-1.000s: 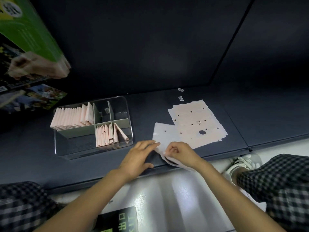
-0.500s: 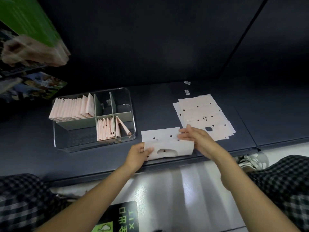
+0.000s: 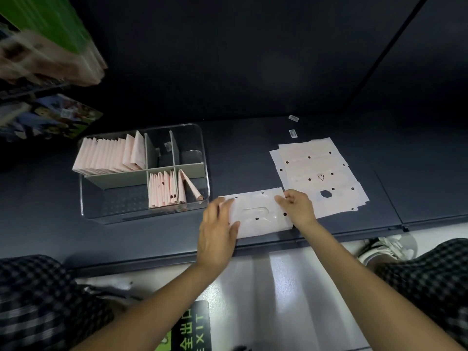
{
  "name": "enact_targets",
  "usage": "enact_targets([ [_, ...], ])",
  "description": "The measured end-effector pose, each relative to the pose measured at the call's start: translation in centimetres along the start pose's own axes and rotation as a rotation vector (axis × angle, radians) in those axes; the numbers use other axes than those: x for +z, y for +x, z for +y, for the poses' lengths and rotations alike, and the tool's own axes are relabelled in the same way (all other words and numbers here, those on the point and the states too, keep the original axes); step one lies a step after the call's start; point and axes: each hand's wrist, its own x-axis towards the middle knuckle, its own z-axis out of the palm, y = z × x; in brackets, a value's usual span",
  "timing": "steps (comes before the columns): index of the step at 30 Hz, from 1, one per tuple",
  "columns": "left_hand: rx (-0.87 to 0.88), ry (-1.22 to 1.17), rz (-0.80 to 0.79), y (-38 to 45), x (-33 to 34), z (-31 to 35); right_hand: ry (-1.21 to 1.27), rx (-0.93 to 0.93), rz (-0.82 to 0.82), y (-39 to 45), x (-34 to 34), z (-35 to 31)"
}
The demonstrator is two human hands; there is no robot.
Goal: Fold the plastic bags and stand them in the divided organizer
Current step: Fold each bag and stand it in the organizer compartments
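Note:
A pale pink plastic bag (image 3: 258,216) with a handle cut-out and small holes lies folded on the dark shelf near its front edge. My left hand (image 3: 217,229) presses flat on the bag's left end with straight fingers. My right hand (image 3: 296,207) pinches the bag's upper right corner. To the right lies a stack of flat bags (image 3: 319,178). To the left stands the clear divided organizer (image 3: 205,158), with folded bags upright in its back-left compartment (image 3: 111,154) and in its front-middle compartment (image 3: 167,190).
Two small white labels (image 3: 293,125) lie on the shelf behind the stack. Green and printed boxes (image 3: 48,46) lean at the upper left. Below the shelf edge are a white floor, an exit sticker (image 3: 192,328), my checkered trouser legs and a shoe (image 3: 385,247).
The bag went from crumpled between both hands to folded and laid flat on the shelf. My left hand moved from gripping its left edge to pressing on it.

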Motion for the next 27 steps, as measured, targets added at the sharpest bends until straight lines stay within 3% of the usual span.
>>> enact_targets([
  [3,0.178,0.166,-0.192,-1.2,0.8,-0.6,-0.035,0.022,0.011,0.6,0.3,-0.1],
  [7,0.281,0.379,-0.378,-2.6,1.8,-2.0,-0.09,0.033,0.036,1.1,0.6,-0.3],
  [15,0.348,0.645,-0.485,-3.1,1.9,-3.9,-0.151,0.055,0.09,0.1,0.8,-1.0],
  [17,0.36,0.677,-0.493,-3.0,2.0,-4.1,-0.27,-0.114,0.203,-1.7,0.8,-0.6],
  [19,0.362,0.685,-0.496,-3.0,2.0,-4.1,-0.405,-0.425,0.224,-3.9,1.2,0.2],
  [23,0.364,0.686,-0.497,-3.0,2.1,-4.1,-0.827,-0.979,-0.031,-7.0,2.2,3.0],
  [27,0.389,0.715,-0.519,-2.8,1.8,-4.3,-1.108,-0.975,-0.126,-7.9,0.7,6.0],
])
